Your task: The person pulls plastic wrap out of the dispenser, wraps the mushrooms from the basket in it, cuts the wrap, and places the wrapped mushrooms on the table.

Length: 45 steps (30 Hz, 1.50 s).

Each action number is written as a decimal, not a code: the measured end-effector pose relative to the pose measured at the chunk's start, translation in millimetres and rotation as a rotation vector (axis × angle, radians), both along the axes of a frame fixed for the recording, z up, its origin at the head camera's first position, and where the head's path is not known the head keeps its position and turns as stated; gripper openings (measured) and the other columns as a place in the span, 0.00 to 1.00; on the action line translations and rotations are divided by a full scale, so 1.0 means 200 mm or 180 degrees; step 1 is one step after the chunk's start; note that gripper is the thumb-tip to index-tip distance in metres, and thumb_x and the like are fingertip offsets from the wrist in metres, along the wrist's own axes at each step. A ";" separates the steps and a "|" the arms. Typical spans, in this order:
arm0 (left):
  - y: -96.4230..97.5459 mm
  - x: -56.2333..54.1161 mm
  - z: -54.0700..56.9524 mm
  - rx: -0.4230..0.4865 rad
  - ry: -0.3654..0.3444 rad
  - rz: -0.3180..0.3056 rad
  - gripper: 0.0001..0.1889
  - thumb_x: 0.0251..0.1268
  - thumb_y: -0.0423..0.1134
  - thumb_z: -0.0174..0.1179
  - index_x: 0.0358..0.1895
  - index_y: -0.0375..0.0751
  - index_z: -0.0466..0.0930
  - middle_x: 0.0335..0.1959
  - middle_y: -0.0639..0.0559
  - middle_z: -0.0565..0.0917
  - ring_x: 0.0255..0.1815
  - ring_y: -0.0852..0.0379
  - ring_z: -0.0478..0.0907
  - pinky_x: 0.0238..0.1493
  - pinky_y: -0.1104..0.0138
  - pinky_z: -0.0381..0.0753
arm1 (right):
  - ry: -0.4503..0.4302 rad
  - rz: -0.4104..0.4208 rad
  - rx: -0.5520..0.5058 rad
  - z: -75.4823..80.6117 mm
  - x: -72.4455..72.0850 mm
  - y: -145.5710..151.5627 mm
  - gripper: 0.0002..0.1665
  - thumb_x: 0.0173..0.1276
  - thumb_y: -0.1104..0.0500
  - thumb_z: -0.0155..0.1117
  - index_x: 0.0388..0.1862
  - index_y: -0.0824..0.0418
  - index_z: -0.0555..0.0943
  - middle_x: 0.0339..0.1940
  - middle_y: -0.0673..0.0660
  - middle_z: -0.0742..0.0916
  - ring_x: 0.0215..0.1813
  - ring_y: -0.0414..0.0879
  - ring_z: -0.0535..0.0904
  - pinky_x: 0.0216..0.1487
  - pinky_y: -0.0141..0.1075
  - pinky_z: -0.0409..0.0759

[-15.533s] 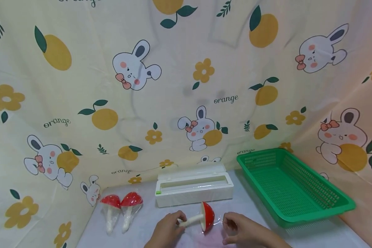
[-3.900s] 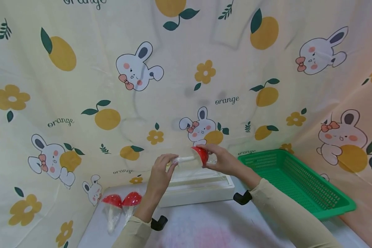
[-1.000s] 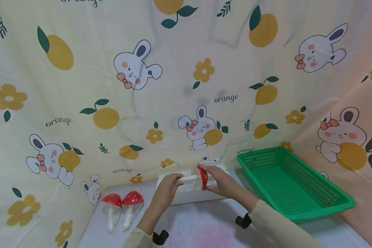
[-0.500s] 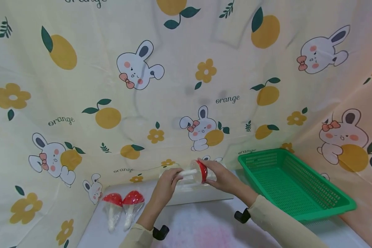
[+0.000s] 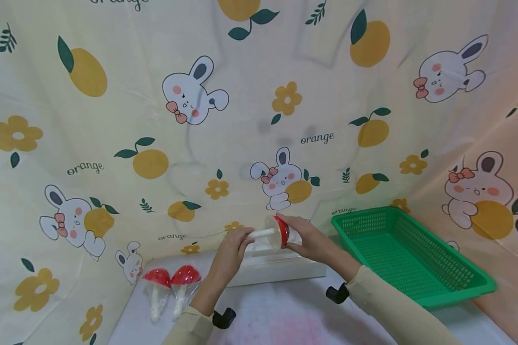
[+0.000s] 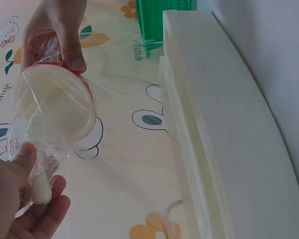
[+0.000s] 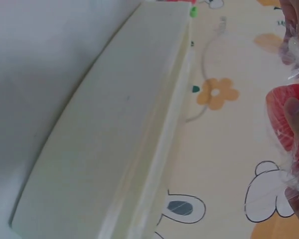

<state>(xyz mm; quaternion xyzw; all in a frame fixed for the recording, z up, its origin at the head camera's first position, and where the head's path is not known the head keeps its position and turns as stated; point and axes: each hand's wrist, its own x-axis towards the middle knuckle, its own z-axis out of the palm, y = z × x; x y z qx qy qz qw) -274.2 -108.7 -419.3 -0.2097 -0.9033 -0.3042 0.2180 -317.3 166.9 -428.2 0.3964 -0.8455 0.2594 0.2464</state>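
Observation:
A toy mushroom (image 5: 283, 232) with a red cap and white stem is held level above the white box, clear film around it. My left hand (image 5: 230, 251) pinches the stem end and gathered film between thumb and fingers; in the left wrist view the stem tip (image 6: 41, 188) shows between them. My right hand (image 5: 308, 239) grips the cap from the right, and its thumb presses the red cap (image 7: 279, 112) in the right wrist view. Below the hands stands a long white box (image 5: 280, 273), apparently a cling film dispenser, its slot partly hidden by the hands.
Two film-wrapped toy mushrooms, one (image 5: 156, 278) beside another (image 5: 185, 275), lie at the table's left. A green plastic basket (image 5: 457, 296) stands on the right. A patterned curtain (image 5: 241, 120) hangs close behind the box.
Earlier the mushroom lay low over the table in front of the box; now both hands hold it up above the box. Over the last second it has risen slightly.

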 end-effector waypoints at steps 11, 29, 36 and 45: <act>-0.01 0.03 0.01 0.0079 -0.0123 -0.0015 0.15 0.79 0.41 0.64 0.63 0.47 0.84 0.59 0.51 0.87 0.65 0.47 0.81 0.69 0.50 0.80 | -0.0138 -0.0094 0.0034 0.03 0.05 0.00 0.59 0.57 0.59 0.89 0.84 0.49 0.67 0.76 0.51 0.80 0.73 0.55 0.79 0.61 0.50 0.86; -0.04 0.17 -0.29 0.0136 -0.0181 -0.0326 0.15 0.75 0.40 0.67 0.60 0.47 0.84 0.55 0.54 0.88 0.59 0.51 0.83 0.62 0.51 0.84 | -0.0751 0.0367 0.0010 -0.23 0.28 0.06 0.57 0.63 0.48 0.85 0.85 0.51 0.63 0.78 0.49 0.75 0.75 0.52 0.75 0.64 0.53 0.85; -0.05 0.19 -0.42 0.0207 -0.0414 -0.0531 0.13 0.72 0.39 0.69 0.57 0.49 0.86 0.54 0.57 0.89 0.58 0.52 0.83 0.62 0.51 0.82 | -0.0539 0.0532 -0.0103 -0.38 0.33 0.08 0.50 0.65 0.55 0.84 0.81 0.55 0.68 0.74 0.50 0.79 0.70 0.50 0.79 0.63 0.48 0.86; -0.05 0.21 -0.54 0.0145 -0.0520 -0.0537 0.14 0.64 0.33 0.76 0.51 0.49 0.87 0.49 0.57 0.89 0.55 0.54 0.84 0.60 0.53 0.83 | -0.0478 0.0765 -0.0150 -0.52 0.33 0.08 0.48 0.60 0.65 0.85 0.77 0.58 0.72 0.75 0.60 0.79 0.74 0.56 0.75 0.71 0.42 0.80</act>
